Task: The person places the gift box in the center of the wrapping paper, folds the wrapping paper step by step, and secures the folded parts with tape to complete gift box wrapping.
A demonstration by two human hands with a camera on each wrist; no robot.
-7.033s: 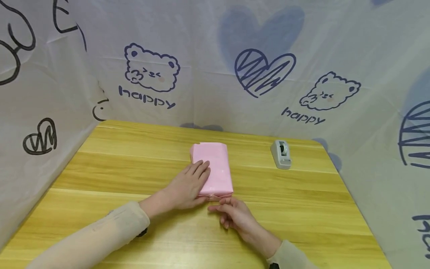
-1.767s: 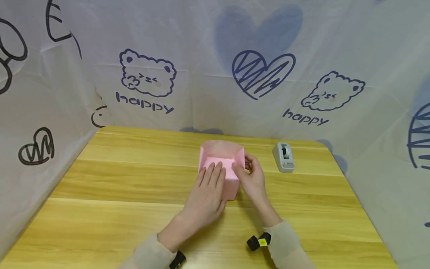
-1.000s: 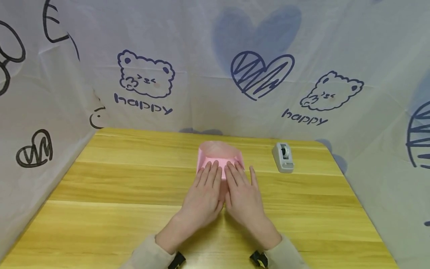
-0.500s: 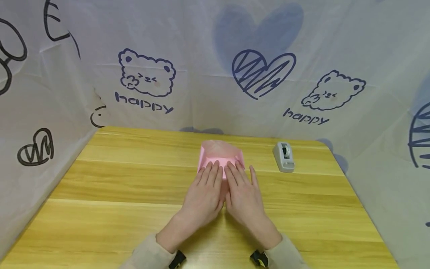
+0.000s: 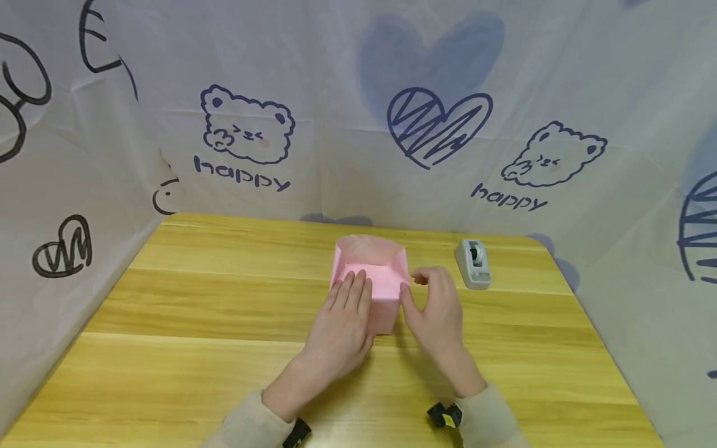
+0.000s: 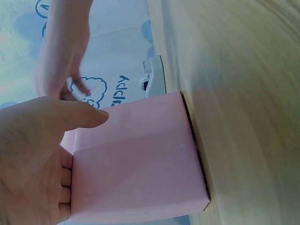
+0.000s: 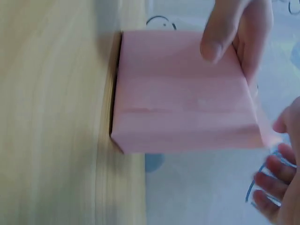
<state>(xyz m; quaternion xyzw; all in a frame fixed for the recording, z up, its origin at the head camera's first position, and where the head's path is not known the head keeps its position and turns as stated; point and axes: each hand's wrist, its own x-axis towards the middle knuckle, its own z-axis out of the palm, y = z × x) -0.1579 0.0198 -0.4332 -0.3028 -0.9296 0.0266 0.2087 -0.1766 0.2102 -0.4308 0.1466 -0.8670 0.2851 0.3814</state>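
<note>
A box wrapped in pink paper (image 5: 383, 314) stands on the table, with paper flaps (image 5: 370, 249) raised round its top at the back and sides. My left hand (image 5: 338, 330) rests on top with straight fingers. In the left wrist view its thumb (image 6: 86, 115) lies against the near face of the box. To the right, my right hand (image 5: 437, 311) is beside the right flap, thumb close to the paper and fingers loosely bent. The right wrist view shows those fingers (image 7: 276, 176) off the box; whether the thumb touches the paper I cannot tell.
A grey tape dispenser (image 5: 473, 264) stands on the wooden table (image 5: 196, 298) to the right of the box. A white printed cloth (image 5: 336, 112) hangs behind the table and along its sides.
The box lay flat several seconds ago and now stands upright with its flaps raised. My right hand has just lifted off its top and moved right; my left hand stays in place.
</note>
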